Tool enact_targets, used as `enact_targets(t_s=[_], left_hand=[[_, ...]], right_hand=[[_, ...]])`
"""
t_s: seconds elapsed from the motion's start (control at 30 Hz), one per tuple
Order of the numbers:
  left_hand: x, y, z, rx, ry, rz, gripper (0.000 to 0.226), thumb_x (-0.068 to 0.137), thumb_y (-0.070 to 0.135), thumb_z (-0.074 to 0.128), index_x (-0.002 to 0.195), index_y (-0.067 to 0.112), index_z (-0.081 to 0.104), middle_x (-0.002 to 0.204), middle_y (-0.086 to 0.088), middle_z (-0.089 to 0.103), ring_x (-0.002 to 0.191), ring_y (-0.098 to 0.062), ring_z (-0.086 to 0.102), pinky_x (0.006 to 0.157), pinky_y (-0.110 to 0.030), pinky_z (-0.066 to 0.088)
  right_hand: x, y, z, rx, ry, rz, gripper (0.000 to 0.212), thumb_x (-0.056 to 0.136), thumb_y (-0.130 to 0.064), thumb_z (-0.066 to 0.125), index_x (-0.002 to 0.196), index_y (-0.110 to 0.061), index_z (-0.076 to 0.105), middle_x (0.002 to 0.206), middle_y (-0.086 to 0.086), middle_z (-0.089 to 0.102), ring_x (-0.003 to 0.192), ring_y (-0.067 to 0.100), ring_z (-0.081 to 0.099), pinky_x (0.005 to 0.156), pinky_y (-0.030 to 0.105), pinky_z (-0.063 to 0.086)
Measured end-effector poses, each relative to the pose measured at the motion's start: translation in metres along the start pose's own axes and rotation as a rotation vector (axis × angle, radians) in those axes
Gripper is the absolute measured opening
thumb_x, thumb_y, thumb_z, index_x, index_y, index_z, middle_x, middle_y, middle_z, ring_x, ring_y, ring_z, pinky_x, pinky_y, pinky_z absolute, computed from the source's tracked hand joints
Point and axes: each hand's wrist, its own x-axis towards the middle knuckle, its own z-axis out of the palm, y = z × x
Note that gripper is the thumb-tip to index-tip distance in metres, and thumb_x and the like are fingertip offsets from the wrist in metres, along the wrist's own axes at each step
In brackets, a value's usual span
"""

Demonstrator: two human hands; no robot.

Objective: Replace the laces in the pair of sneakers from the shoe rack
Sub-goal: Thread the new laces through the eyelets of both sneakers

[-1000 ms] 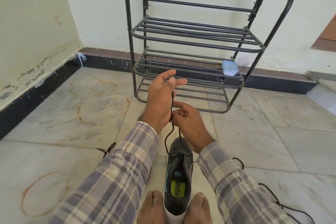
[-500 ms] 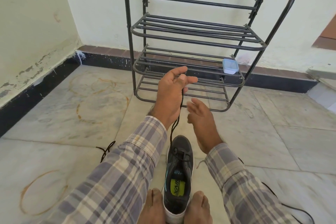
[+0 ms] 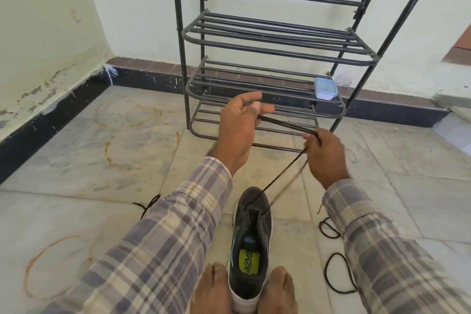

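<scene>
Evening thin black lace [image 3: 288, 125] strands: left hand [image 3: 239, 125] grip pinched on ends, right hand [image 3: 325, 158] grip clamped mid-lace. Dark grey mesh sneaker [image 3: 251, 232] on marble floor [image 3: 102, 186], wedged between bare feet [image 3: 212, 288]. Pull taut, match lengths.

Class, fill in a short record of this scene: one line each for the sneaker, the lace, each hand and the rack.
Sneaker: on the floor, heel between two bare feet
Lace: runs from the sneaker's front eyelets up to both hands
Left hand: fingers pinch the lace near its end
Right hand: grips the lace further along
Rack: by the wall, a small lidded box on its middle shelf
</scene>
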Motion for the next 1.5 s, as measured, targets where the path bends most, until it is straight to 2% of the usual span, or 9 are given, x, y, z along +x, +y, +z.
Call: enact_targets(t_s=[0.2,0.43,0.67,0.9,1.03,1.17,1.3,1.4,1.5], left_hand=[[0.001,-0.013,-0.003,0.132,0.092,0.055,0.021,0.102,0.009,0.047,0.111,0.018,0.064,0.079,0.009,0.074,0.090,0.006,0.063,0.100,-0.030,0.042],[-0.007,-0.040,-0.015,0.287,0.062,-0.011,0.020,0.101,0.011,0.049,0.115,0.017,0.063,0.084,0.007,0.073,0.090,-0.005,0.064,0.084,-0.019,0.045],[-0.021,-0.081,-0.024,0.289,-0.019,-0.202,0.020,0.099,0.003,0.051,0.112,0.013,0.062,0.098,-0.003,0.073,0.077,-0.007,0.065,0.070,-0.017,0.054],[-0.036,-0.108,-0.022,0.294,-0.055,-0.338,0.020,0.100,0.002,0.048,0.109,0.012,0.062,0.092,-0.005,0.074,0.073,-0.012,0.063,0.072,-0.024,0.056],[-0.038,-0.108,-0.024,0.275,-0.044,-0.350,0.019,0.101,0.002,0.048,0.111,0.011,0.062,0.091,-0.006,0.073,0.074,-0.013,0.063,0.074,-0.026,0.056],[-0.033,-0.103,-0.028,0.247,-0.019,-0.328,0.019,0.102,0.004,0.046,0.109,0.013,0.062,0.092,-0.008,0.074,0.073,-0.013,0.063,0.071,-0.024,0.055],[-0.030,-0.100,-0.028,0.234,-0.006,-0.307,0.021,0.102,0.003,0.045,0.104,0.014,0.063,0.090,-0.008,0.073,0.072,-0.012,0.063,0.070,-0.022,0.055],[-0.031,-0.098,-0.022,0.228,-0.020,-0.298,0.020,0.102,0.002,0.044,0.101,0.010,0.063,0.089,-0.009,0.073,0.070,-0.012,0.061,0.069,-0.023,0.055],[-0.032,-0.098,-0.017,0.235,-0.032,-0.311,0.019,0.103,0.005,0.043,0.101,0.009,0.062,0.091,-0.009,0.073,0.072,-0.013,0.062,0.071,-0.025,0.055]], right_hand=[[-0.004,0.060,0.011,-0.384,-0.172,0.159,0.024,0.099,-0.028,0.051,0.081,-0.015,0.058,0.085,0.012,0.062,0.085,0.037,0.059,0.072,0.037,0.045],[-0.039,0.112,0.046,-0.214,-0.212,0.531,0.021,0.093,-0.022,0.064,0.105,-0.006,0.067,0.101,0.013,0.067,0.101,0.036,0.063,0.086,0.030,0.047],[-0.031,0.115,0.048,-0.128,-0.294,0.761,0.085,0.063,-0.011,0.089,0.137,-0.003,0.049,0.137,0.019,0.052,0.121,0.038,0.055,0.102,0.045,0.049],[-0.048,0.047,0.063,-0.127,-0.138,0.156,0.055,0.078,-0.011,0.061,0.133,-0.016,0.056,0.136,0.006,0.056,0.125,0.026,0.051,0.105,0.041,0.043],[-0.038,0.039,0.064,-0.321,-0.159,0.331,0.055,0.084,-0.007,0.055,0.138,-0.016,0.052,0.141,0.009,0.052,0.130,0.031,0.046,0.107,0.041,0.041],[-0.019,0.060,0.050,-0.213,-0.215,0.616,0.042,0.091,-0.007,0.051,0.132,0.001,0.055,0.137,0.021,0.054,0.126,0.038,0.052,0.100,0.037,0.045],[-0.018,0.074,0.035,-0.038,0.213,0.759,0.039,0.089,-0.020,0.055,0.124,-0.004,0.060,0.129,0.019,0.059,0.121,0.038,0.055,0.097,0.043,0.047],[-0.020,0.066,0.029,0.096,0.579,0.696,0.037,0.086,-0.030,0.058,0.118,-0.011,0.060,0.117,0.010,0.062,0.114,0.032,0.056,0.093,0.041,0.047],[-0.025,0.053,0.040,0.291,0.383,0.444,0.017,0.090,-0.019,0.059,0.103,-0.010,0.065,0.100,0.007,0.066,0.100,0.030,0.062,0.084,0.036,0.049]])
